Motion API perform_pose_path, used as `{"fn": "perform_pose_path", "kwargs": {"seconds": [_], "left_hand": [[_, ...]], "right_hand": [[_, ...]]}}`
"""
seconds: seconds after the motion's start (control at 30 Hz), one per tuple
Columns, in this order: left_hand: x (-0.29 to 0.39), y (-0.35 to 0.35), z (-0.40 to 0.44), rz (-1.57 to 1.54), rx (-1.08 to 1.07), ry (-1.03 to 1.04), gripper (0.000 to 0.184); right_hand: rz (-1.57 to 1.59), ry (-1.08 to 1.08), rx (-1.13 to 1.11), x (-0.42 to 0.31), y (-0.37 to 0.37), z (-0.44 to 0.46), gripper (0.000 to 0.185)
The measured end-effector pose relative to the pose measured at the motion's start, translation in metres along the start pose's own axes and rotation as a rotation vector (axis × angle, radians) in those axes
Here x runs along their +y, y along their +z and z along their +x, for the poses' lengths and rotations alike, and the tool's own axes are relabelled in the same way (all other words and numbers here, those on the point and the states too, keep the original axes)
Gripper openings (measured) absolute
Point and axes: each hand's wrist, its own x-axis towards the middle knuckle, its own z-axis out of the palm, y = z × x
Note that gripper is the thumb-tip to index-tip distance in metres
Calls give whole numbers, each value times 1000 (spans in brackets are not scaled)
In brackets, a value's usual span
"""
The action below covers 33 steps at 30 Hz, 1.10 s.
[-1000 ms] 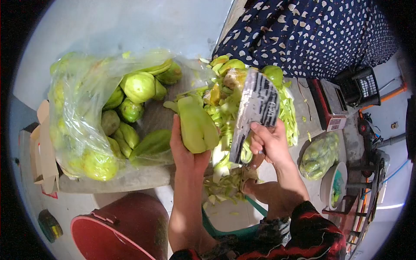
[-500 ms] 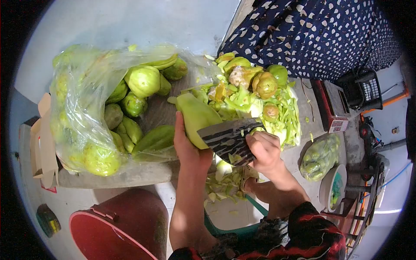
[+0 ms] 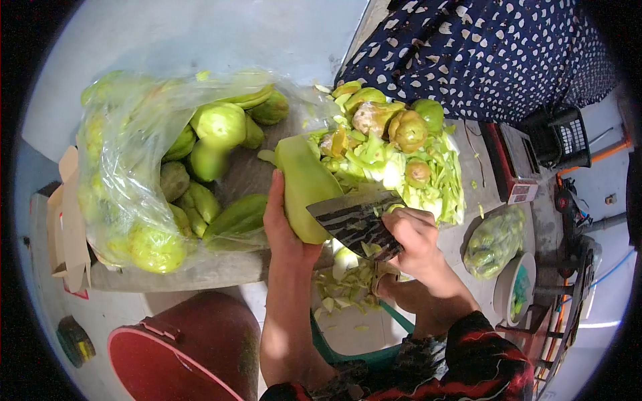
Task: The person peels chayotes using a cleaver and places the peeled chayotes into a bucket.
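Observation:
My left hand (image 3: 288, 230) is closed around the lower side of a peeled green papaya (image 3: 304, 184), pale and smooth, held tilted above the table edge. My right hand (image 3: 413, 234) grips a broad cleaver (image 3: 358, 220) with a dark, streaked blade; its handle is hidden in my fist. The blade's left tip lies against the papaya's right side. Just beyond, a heap of green peelings (image 3: 438, 190) carries several bruised, yellowish fruits (image 3: 407, 131). To the left, a clear plastic bag (image 3: 124, 174) lies open, with several unpeeled green papayas (image 3: 219, 125) in and around its mouth.
A red bucket (image 3: 221, 334) stands on the floor below the table (image 3: 194, 279). More peelings (image 3: 348, 287) lie on the floor by my foot. At right are a red weighing scale (image 3: 511, 160), a black basket (image 3: 558, 137), a filled plastic bag (image 3: 495, 242) and a white bowl (image 3: 513, 294). Dotted cloth (image 3: 481, 53) hangs at the back.
The papaya has turned slightly in my left hand and sits a little lower at its near end. My right hand with the cleaver has shifted slightly right and down.

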Motion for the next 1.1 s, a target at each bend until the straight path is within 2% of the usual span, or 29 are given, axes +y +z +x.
{"fn": "perform_pose_path", "kwargs": {"seconds": [0.1, 0.13, 0.3, 0.37, 0.5, 0.57, 0.63, 0.7, 0.77, 0.87, 0.93, 1.1], "left_hand": [[-2, -2, 0, -9, -44, -1, 44], [-2, -2, 1, -16, -68, 12, 43], [5, -1, -2, -6, -80, -31, 43], [4, 0, -4, -6, -111, -48, 43], [1, 1, -4, 1, -156, -88, 45], [-2, 0, -8, 36, -134, -102, 47], [-7, 3, -9, 103, -56, -173, 49], [-9, 5, -6, 96, -52, -173, 50], [-12, -1, -4, 85, -29, -181, 51], [-13, -8, -2, 140, -96, -220, 53], [-11, -5, -5, 13, -169, -273, 54], [-7, -1, 2, -63, -159, -123, 58]], "right_hand": [[-49, 19, -29, 10, 1, -1, 27], [-28, 87, -34, 16, 6, -4, 27], [-40, 70, -8, 13, 4, -4, 23], [-62, 193, -30, 14, 8, -6, 21], [-78, 179, -13, 17, 6, -5, 20], [-81, 256, -30, 14, 7, -5, 31], [-84, 334, -28, 19, 10, -3, 25], [-21, 501, -42, 22, 10, -3, 20], [-1, 525, -61, 20, 8, 1, 17], [-91, 539, -114, 20, 5, 9, 14], [70, 726, -106, 19, -2, 13, 12], [158, 717, -37, 11, -5, 8, 14]]}}
